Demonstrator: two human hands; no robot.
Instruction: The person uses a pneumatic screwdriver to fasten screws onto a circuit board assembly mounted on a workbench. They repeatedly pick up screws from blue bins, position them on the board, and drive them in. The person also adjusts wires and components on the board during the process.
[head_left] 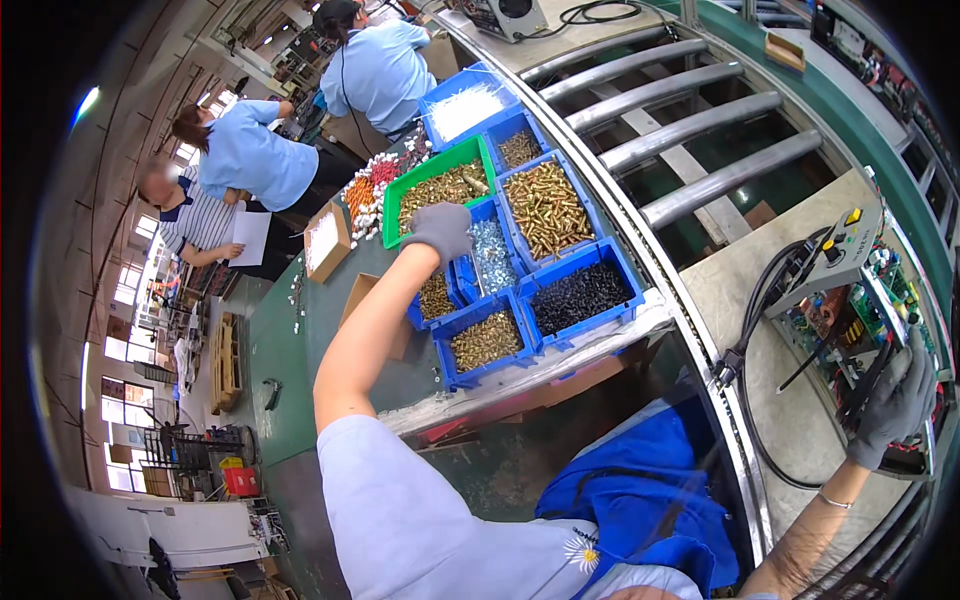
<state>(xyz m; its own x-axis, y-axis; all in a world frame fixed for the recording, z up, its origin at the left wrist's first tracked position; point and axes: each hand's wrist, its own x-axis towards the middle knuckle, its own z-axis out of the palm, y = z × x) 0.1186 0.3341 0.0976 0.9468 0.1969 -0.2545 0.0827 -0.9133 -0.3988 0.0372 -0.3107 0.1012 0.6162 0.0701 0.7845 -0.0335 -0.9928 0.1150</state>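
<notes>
My left hand (pixel 442 231), in a grey glove, reaches over the near edge of a green bin (pixel 391 226) of brass-coloured screws. Its fingertips are turned away and I cannot see whether they hold anything. Beside it a blue bin holds silvery fasteners (pixel 491 256). On the right, my gloved right hand (pixel 897 402) is at an open-cased electrical unit (pixel 845 250) with exposed circuit boards. The fingers of that hand close around black cables (pixel 866 392) at the unit's side.
Blue bins hold brass screws (pixel 546 209), black screws (pixel 578 300) and white strips (pixel 465 110). Orange, red and white small parts (pixel 365 195) lie beyond the green bin. A roller conveyor (pixel 690 120) runs between bench and unit. Several people (pixel 250 155) are at the far left.
</notes>
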